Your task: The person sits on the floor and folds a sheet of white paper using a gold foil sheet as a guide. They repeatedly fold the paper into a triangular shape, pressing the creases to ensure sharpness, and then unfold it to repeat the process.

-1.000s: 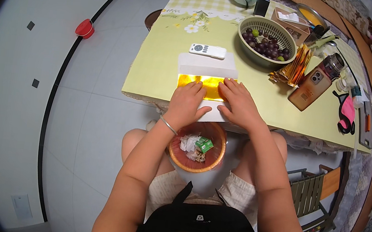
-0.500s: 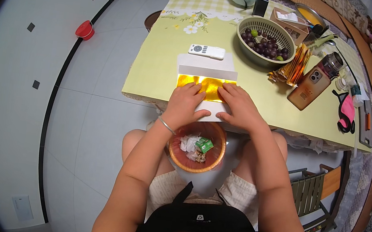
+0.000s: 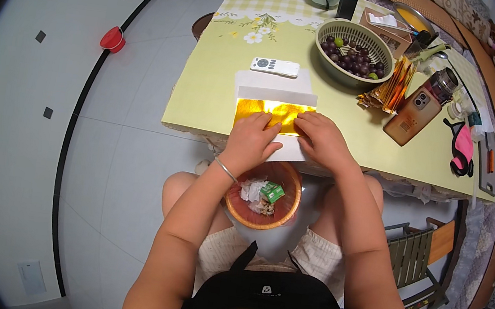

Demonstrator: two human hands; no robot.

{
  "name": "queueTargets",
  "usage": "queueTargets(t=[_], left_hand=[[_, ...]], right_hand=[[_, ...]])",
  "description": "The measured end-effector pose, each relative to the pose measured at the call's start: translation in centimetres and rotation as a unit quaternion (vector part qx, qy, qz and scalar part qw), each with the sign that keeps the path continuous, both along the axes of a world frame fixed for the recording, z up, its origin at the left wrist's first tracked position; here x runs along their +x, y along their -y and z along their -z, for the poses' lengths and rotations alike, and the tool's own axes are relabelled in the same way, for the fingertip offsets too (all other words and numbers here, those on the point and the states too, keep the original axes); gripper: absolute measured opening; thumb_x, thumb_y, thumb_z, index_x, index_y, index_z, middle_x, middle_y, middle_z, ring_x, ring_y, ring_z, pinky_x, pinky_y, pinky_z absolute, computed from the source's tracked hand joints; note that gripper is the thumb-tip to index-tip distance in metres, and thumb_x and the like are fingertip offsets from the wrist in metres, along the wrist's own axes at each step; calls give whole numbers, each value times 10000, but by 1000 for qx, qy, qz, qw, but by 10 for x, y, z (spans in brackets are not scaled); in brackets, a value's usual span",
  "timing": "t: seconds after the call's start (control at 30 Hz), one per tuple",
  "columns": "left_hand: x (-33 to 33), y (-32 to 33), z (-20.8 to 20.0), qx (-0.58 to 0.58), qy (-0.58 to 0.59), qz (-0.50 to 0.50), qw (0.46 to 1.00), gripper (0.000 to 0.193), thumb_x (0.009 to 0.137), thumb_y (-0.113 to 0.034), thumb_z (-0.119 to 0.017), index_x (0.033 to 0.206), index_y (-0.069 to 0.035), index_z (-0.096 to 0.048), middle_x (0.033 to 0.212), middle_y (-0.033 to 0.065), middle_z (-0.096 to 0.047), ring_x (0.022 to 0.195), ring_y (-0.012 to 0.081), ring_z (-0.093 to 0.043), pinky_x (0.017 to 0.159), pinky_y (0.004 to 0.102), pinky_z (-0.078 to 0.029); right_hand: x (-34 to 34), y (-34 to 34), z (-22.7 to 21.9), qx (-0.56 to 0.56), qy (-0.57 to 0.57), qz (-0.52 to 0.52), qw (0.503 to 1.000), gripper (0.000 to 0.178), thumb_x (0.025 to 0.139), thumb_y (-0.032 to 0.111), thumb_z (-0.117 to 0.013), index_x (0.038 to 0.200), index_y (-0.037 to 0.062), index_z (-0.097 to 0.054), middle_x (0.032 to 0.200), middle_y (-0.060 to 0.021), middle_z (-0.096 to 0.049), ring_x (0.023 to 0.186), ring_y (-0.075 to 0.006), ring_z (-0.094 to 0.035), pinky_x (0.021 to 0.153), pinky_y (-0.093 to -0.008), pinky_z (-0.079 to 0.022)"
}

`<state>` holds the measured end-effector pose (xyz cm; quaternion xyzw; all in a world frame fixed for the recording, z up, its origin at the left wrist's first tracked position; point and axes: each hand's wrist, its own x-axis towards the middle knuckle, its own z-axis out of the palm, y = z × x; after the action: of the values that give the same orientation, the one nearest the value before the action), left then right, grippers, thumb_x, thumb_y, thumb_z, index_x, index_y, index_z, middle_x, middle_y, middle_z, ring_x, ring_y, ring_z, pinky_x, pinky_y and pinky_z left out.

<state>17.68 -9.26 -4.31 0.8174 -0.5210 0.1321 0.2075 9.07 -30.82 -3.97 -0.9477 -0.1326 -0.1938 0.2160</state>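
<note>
A shiny gold foil sheet (image 3: 280,108) lies on white paper (image 3: 269,83) at the table's near edge. My left hand (image 3: 252,137) rests on the foil's lower left part, its fingers laid out flat and its thumb stretched toward the white paper below. At the lower right of the foil is my right hand (image 3: 326,142), its fingertips on the foil and its fingers extended. A white remote control (image 3: 275,67) lies just beyond the paper. Under my palms the foil's lower corners are hidden.
Right of the paper lie a stack of folded gold foil pieces (image 3: 389,92), a phone (image 3: 412,117) and a pink eye mask (image 3: 462,150). Farther back stands a basket of grapes (image 3: 324,59). Below the table edge, between my knees, is a trash bin (image 3: 232,205). A folding chair (image 3: 407,258) stands at right.
My left hand has slid slightly right across the foil. My right thumb has drawn up from the white paper toward the foil's lower edge. The foil stays in nearly the same place.
</note>
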Motion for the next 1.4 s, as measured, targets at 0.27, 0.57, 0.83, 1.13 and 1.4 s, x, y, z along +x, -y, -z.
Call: queueTargets(t=[0.27,0.57,0.83,1.13,1.4], left_hand=[[2,-1,-4,-5,-27,-5,1000,394,788,-314,-752,1102,-80,-709,1184,162,-635,1097,334,-603,903,439,-484],[-6,2,0,-76,-76,10,994,235,765,-180,-765,956,-54,-712,1065,141,-654,979,325,-617,834,412,-504],[-10,16,16,-170,-149,-76,971,133,766,-110,-735,748,-27,-633,872,138,-615,837,331,-600,735,417,-488],[-5,21,18,-171,-169,-107,965,161,781,-107,-701,710,-6,-598,847,168,-584,821,353,-579,741,445,-470],[0,26,19,-141,-130,-149,970,172,769,-91,-694,685,5,-579,789,182,-558,778,367,-561,701,460,-459]], right_hand=[[5,-4,0,-42,37,19,998,206,761,44,-609,962,33,-654,995,-123,-661,977,-310,-623,880,-402,-501],[-1,-10,2,34,8,25,999,84,763,119,-701,835,85,-674,827,-93,-664,833,-299,-639,741,-417,-514],[12,-1,13,198,-83,93,972,155,798,173,-736,875,48,-688,865,-114,-643,871,-294,-613,767,-397,-502],[25,-13,17,134,-67,188,971,186,830,251,-716,824,71,-671,859,-87,-624,876,-286,-616,740,-407,-506],[33,-24,17,103,-47,233,966,177,817,246,-727,808,83,-659,844,-85,-614,833,-278,-621,699,-412,-513]])
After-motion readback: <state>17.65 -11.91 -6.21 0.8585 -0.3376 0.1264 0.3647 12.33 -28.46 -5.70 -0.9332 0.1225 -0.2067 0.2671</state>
